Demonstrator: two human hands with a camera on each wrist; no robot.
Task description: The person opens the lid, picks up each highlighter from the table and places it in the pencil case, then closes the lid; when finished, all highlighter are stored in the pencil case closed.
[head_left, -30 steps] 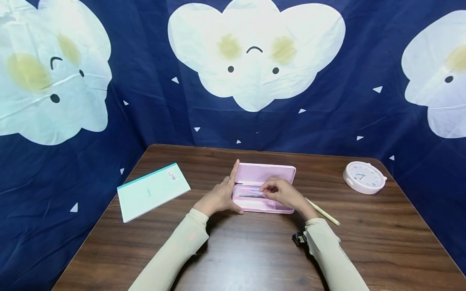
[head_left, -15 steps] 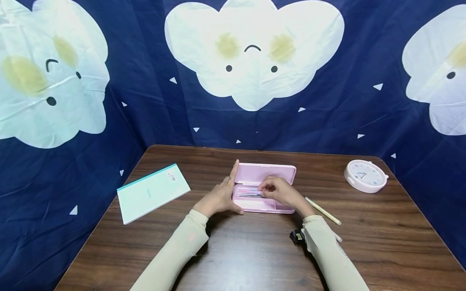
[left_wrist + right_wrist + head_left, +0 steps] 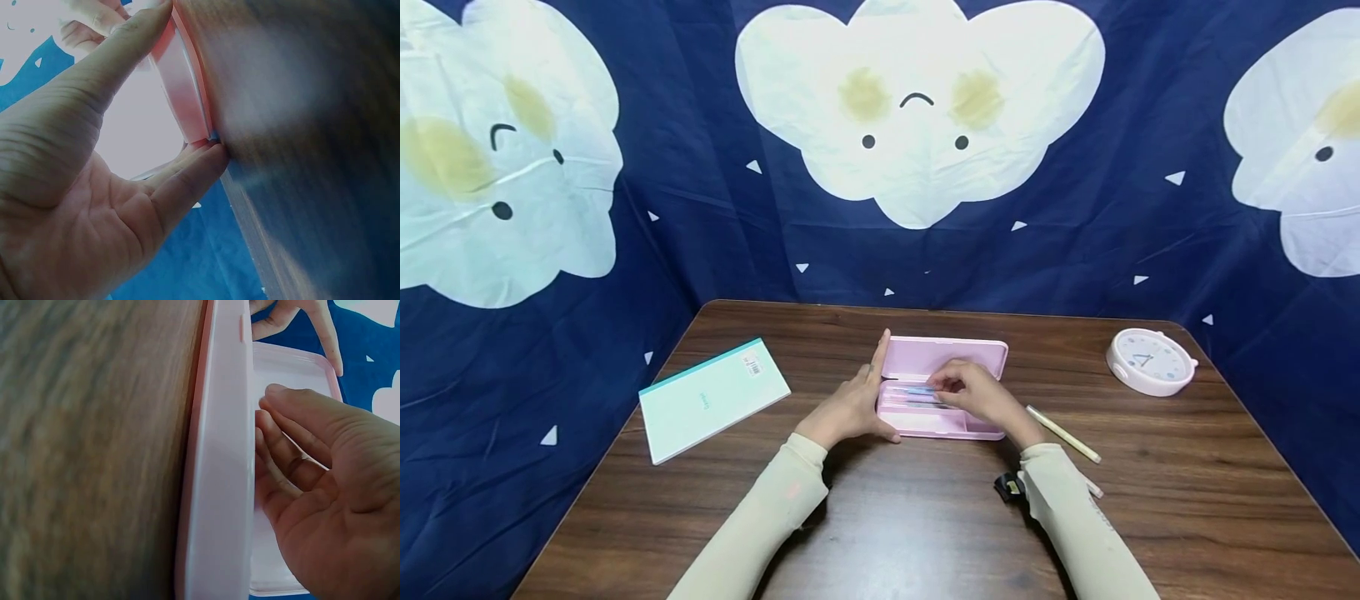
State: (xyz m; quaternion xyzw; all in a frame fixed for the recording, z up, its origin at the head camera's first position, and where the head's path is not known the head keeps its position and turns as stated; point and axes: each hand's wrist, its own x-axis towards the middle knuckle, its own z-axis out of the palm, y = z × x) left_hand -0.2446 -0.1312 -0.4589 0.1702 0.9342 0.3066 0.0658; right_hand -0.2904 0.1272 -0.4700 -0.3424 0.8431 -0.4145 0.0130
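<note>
A pink pencil case lies on the table with its lid raised at the back. Several slim pens, one bluish, lie in its rear compartment. My left hand braces the case's left end, thumb by the front corner and fingers stretched along the side; the left wrist view shows that thumb against the front wall. My right hand reaches into the case with bent fingers, tips at the pens' right ends. In the right wrist view the near wall partly hides the fingertips; I cannot tell whether they pinch a pen.
A pale green notebook lies at the left of the wooden table. Right of the case is a pale yellow pen, with another light stick-like item partly behind the right sleeve. A round white clock stands back right.
My right fingers shift slightly over the pens, and the bluish pen shows more plainly. The left hand stays on the case. The light item by the right sleeve has come into sight.
</note>
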